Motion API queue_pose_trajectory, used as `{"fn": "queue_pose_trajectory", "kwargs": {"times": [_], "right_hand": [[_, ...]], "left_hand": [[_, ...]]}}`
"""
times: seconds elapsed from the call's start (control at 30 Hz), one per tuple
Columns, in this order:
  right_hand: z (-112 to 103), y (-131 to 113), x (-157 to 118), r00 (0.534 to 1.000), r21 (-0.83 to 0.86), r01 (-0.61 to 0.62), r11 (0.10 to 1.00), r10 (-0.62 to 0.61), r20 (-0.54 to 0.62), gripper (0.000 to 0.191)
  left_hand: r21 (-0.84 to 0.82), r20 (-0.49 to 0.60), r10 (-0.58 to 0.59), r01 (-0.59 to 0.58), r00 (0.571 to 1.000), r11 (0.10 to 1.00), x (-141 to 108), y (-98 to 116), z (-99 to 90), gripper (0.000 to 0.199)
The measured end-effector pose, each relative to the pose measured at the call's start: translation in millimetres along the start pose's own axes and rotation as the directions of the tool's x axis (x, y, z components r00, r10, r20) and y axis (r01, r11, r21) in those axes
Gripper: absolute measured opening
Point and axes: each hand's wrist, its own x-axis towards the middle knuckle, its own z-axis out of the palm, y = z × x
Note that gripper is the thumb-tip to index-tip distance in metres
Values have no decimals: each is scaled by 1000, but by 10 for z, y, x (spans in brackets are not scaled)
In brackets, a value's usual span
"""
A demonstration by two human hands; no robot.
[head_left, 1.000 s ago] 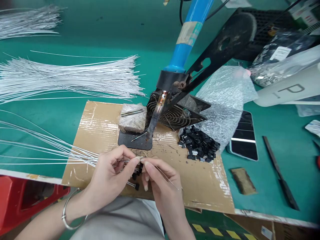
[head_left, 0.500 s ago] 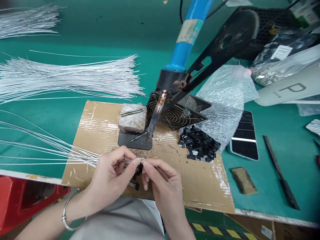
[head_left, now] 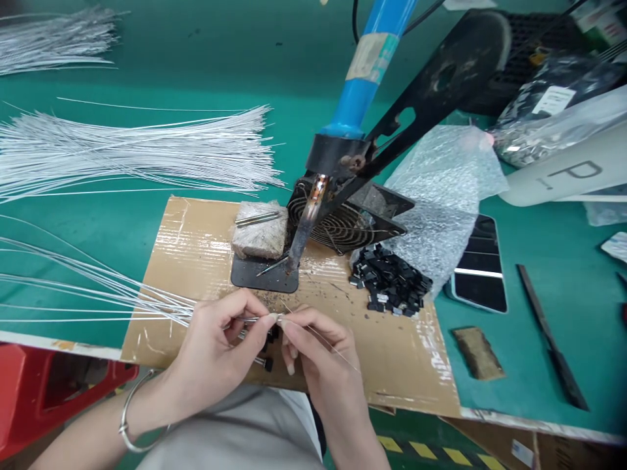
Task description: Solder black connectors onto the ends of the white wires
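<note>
My left hand (head_left: 223, 343) is closed in a pinch on a thin white wire (head_left: 252, 319). Fingertips of my right hand (head_left: 318, 349) press together at the end of that wire, almost touching the left thumb. Across the right fingers runs a very thin strand, likely solder wire (head_left: 323, 338). Below the hands, on the cardboard (head_left: 392, 365), lie wires ending in small black connectors (head_left: 267, 363), partly covered by my fingers. More white wires (head_left: 161, 307) stretch off to the left.
A blue-handled soldering iron (head_left: 353, 104) stands clamped, tip downward, over a black plate (head_left: 264, 277). Beside it are a sponge-like block (head_left: 259, 230), a fan (head_left: 343, 225) and a pile of black connectors (head_left: 392, 284). A phone (head_left: 479, 267) and tweezers (head_left: 551, 336) lie rightward; a wire bundle (head_left: 137, 150) lies left.
My right hand has shifted slightly to the right, its fingertips drawing a little away from the left thumb. The left hand has barely moved.
</note>
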Motion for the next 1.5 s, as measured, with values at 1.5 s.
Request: {"fn": "queue_pose_trajectory", "kwargs": {"times": [1.5], "right_hand": [[-912,-394,330,610,-951,280,-133,-740,283,14]], "left_hand": [[-10,-101,-33,32,994,999,44,11,5,14]]}}
